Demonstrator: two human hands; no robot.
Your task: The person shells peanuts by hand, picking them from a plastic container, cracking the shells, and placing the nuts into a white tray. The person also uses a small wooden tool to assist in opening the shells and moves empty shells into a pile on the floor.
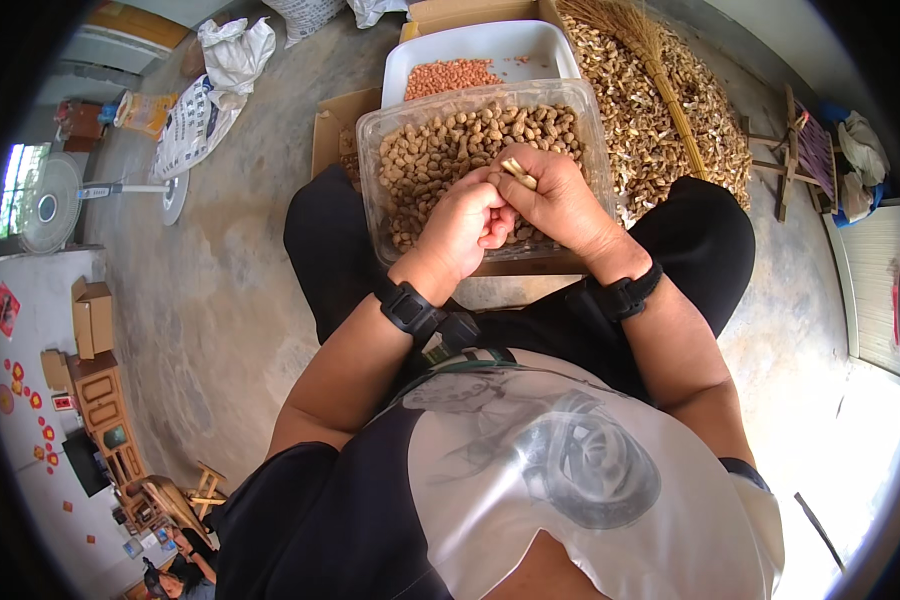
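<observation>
My right hand (551, 187) is closed around a short, pale split stick (520, 172), perhaps bamboo, whose forked end sticks out above the thumb. My left hand (465, 221) meets it with curled fingers, its thumb and forefinger against the right hand's fingers. Whether a peanut is pinched there is hidden. Below both hands, a clear plastic tub (367, 172) holds many unshelled peanuts (450, 150). Just beyond it, a white plastic tray (480, 41) holds reddish shelled peanut kernels (450, 77).
Empty peanut shells (630, 97) form a large heap at the right, with a straw broom (667, 82) on it. A cardboard box (345, 112) stands by the tub. Sacks (202, 120) and a standing fan (52, 202) are at left. Another person (184, 570) is at lower left.
</observation>
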